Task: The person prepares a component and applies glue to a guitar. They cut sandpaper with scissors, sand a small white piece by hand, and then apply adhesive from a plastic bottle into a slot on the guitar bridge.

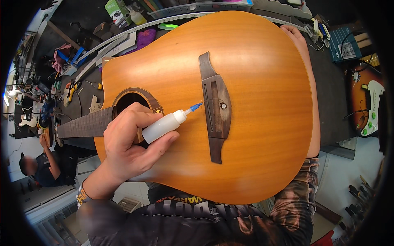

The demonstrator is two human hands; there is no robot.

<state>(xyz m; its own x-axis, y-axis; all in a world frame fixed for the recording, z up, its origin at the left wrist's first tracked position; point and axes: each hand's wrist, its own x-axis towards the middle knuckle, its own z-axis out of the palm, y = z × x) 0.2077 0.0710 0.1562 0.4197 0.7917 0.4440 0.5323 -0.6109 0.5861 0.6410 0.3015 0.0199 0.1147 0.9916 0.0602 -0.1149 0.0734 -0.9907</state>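
Grasping a translucent squeeze bottle (162,128) between thumb and fingers, the left hand (129,143) points its blue nozzle (196,107) toward the left long edge of the dark bridge (223,123); whether they touch is unclear. The acoustic guitar (266,102) lies face up, overhanging the bench's (334,98) near edge. At the guitar's far right edge, the right hand (296,36) is partly hidden, its grip impossible to tell. A purple cloth (146,37) lies near the bench's far edge.
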